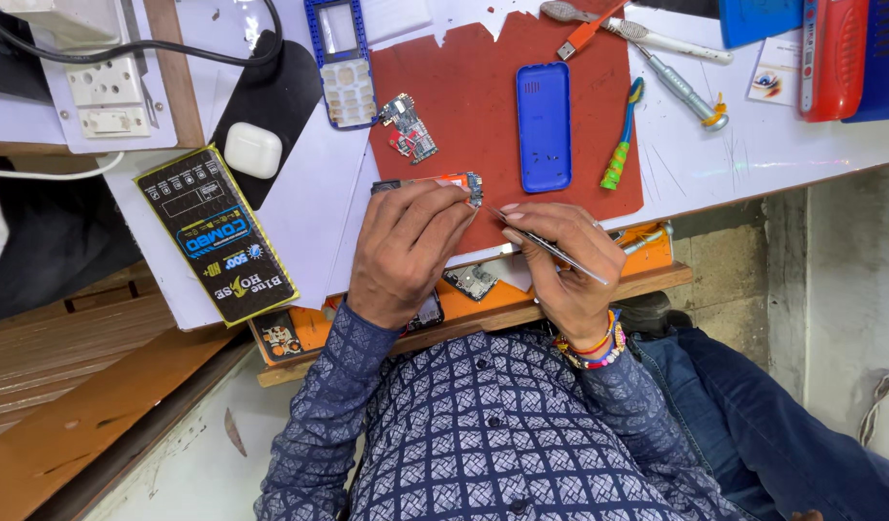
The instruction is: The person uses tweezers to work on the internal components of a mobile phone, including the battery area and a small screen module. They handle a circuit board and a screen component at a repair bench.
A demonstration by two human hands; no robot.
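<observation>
White laminate covers the workbench (811, 145), which is seen set against a bare concrete wall (830, 289), with a wooden bench (68, 357) beside it. A red mat (464, 87) is laid across the bench top, and a blue phone back (544, 125) is placed on it, near a loose circuit board (409, 127). At the mat's near edge a small phone part (454, 183) is pinned under the closed fingers of the left hand (406, 251). Thin metal tweezers (546, 246) are pinched in the right hand (570, 260), their tip brought just beside the part.
</observation>
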